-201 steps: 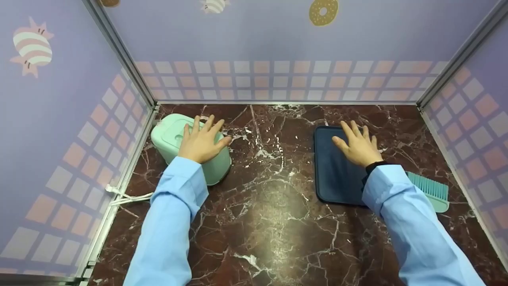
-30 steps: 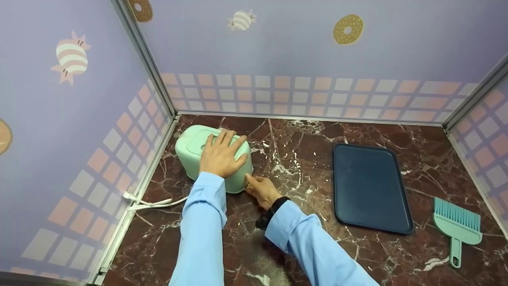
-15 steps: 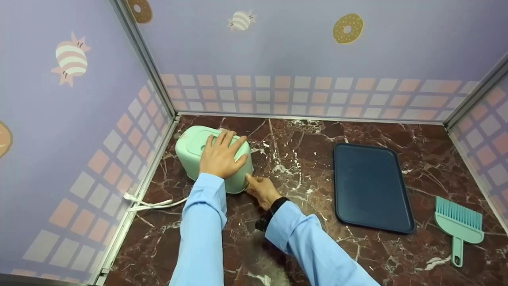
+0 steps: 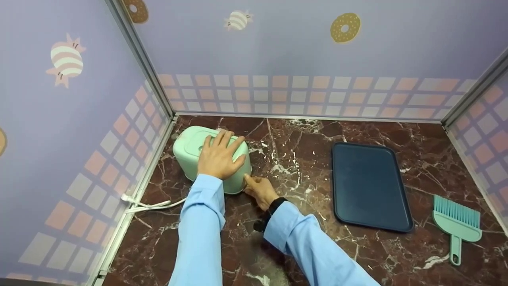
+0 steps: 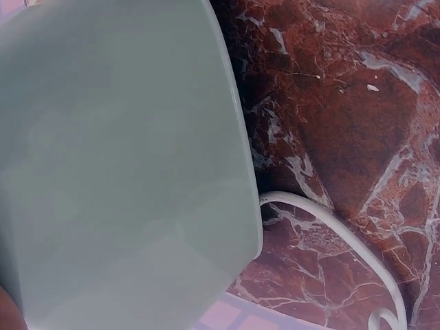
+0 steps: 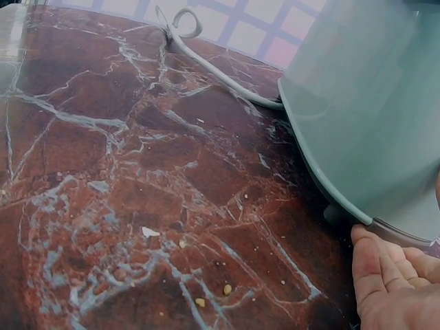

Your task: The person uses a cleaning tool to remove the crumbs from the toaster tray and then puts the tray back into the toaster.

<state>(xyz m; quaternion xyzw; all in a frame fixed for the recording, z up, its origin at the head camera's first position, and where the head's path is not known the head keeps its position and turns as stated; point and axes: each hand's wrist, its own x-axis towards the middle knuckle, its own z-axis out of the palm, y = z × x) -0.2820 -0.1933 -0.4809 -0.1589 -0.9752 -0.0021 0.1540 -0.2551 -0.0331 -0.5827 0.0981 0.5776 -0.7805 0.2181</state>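
Note:
A mint-green, box-shaped appliance like a toaster (image 4: 191, 161), with a rounded top panel, stands at the left of the marbled table. My left hand (image 4: 217, 157) rests on its top, fingers spread. At the near right corner, my right hand (image 4: 260, 192) grips the lower edge with thumb and bent fingers. In the right wrist view those fingers (image 6: 371, 265) meet the rim, where a grey-brown strip (image 6: 402, 236) shows beneath the green shell. The left wrist view is mostly filled by the appliance's smooth side (image 5: 130, 165).
A dark blue tray (image 4: 371, 186) lies flat to the right. Beyond it is a mint-green hand brush (image 4: 456, 226) with teal bristles. A white cord (image 4: 158, 205) runs from the appliance towards the left wall. Small crumbs (image 6: 227, 289) are scattered on the tabletop.
Since the earliest frame, my right hand has moved from over the tray to the appliance's lower edge, and my left hand now rests on its top. In the last second the hands hold still.

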